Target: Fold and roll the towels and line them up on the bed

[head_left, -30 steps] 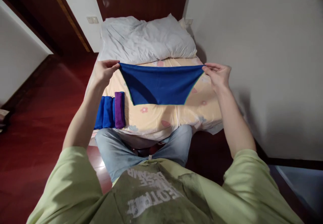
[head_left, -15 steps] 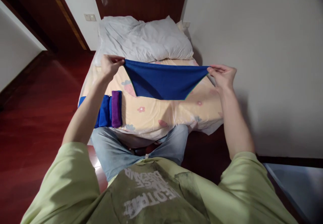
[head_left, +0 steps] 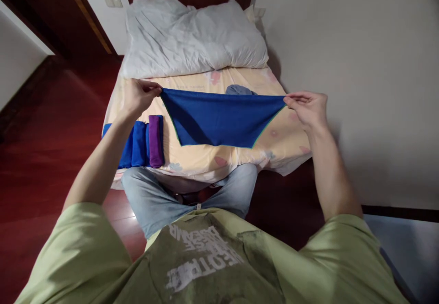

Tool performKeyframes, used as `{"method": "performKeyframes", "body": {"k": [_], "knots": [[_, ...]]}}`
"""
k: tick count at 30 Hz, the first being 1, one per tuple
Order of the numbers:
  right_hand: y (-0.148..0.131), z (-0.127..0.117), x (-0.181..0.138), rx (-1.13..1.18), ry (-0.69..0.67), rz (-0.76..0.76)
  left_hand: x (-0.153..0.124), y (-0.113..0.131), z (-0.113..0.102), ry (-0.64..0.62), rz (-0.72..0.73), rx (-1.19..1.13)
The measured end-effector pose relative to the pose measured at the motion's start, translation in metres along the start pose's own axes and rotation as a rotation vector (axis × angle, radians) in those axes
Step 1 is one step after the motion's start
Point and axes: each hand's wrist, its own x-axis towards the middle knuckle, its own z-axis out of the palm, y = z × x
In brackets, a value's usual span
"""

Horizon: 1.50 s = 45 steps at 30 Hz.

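Both hands held one deep-blue cloth point(head_left: 219, 119) stretched above the bed point(head_left: 206, 157); the left hand point(head_left: 139, 96) pinched its left corner, the right hand point(head_left: 307, 107) pinched its right corner; the top edge ran taut, the body sagged to a straight lower hem, with a thin green trim along the edges.

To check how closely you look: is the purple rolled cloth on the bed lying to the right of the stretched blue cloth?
No, the purple rolled cloth lies left of the stretched blue cloth, beside the blue rolls.
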Motion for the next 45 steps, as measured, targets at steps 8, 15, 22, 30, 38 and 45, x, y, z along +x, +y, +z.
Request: {"method": "performKeyframes", "body": {"k": [8,15,22,30,38,45], "knots": [[0.025,0.004,0.003,-0.086,-0.070,-0.082,0.007,-0.004,0.023,0.058,-0.112,0.049],[0.020,0.004,0.000,-0.085,-0.068,-0.055,0.015,-0.017,0.027,0.029,-0.068,0.169],[0.014,-0.002,-0.013,-0.102,-0.078,-0.075,0.006,-0.012,0.018,-0.027,0.009,0.201],[-0.008,-0.019,-0.034,-0.066,-0.215,0.021,-0.004,-0.006,-0.001,-0.124,0.048,0.300],[0.033,0.014,-0.009,-0.160,-0.197,0.009,0.011,-0.035,0.023,-0.149,-0.065,0.148],[0.038,0.058,0.053,-0.204,-0.099,-0.151,0.085,-0.036,0.040,-0.025,-0.046,0.134]]}}
